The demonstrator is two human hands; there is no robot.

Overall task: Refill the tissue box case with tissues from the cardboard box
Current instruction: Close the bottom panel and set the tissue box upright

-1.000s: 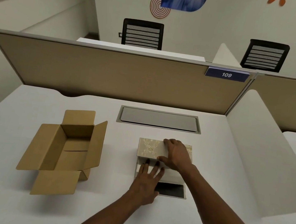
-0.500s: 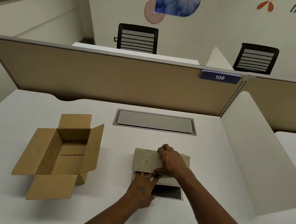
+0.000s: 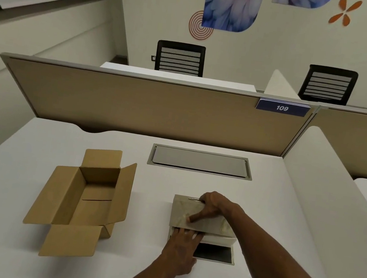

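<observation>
The beige patterned tissue box case point(image 3: 182, 213) lies on the white desk, right of centre. My right hand point(image 3: 212, 206) grips its top from the far edge, thumb pressed on the near face. A white tissue stack point(image 3: 220, 239) shows at the case's near open side, with a dark flap point(image 3: 213, 253) lying flat in front. My left hand point(image 3: 181, 246) rests flat with fingers pressed against the tissues at the opening. The brown cardboard box point(image 3: 81, 200) stands open on the left, its inside looking empty.
A grey cable hatch point(image 3: 200, 161) is set into the desk behind the case. A tan partition point(image 3: 147, 108) closes the far edge, and a white side divider point(image 3: 323, 204) stands on the right. Two black chairs sit beyond.
The case has tipped down toward me over the tissues, with my right hand staying on it. My left hand stays pressed at the opening. The camera has tilted up slightly.
</observation>
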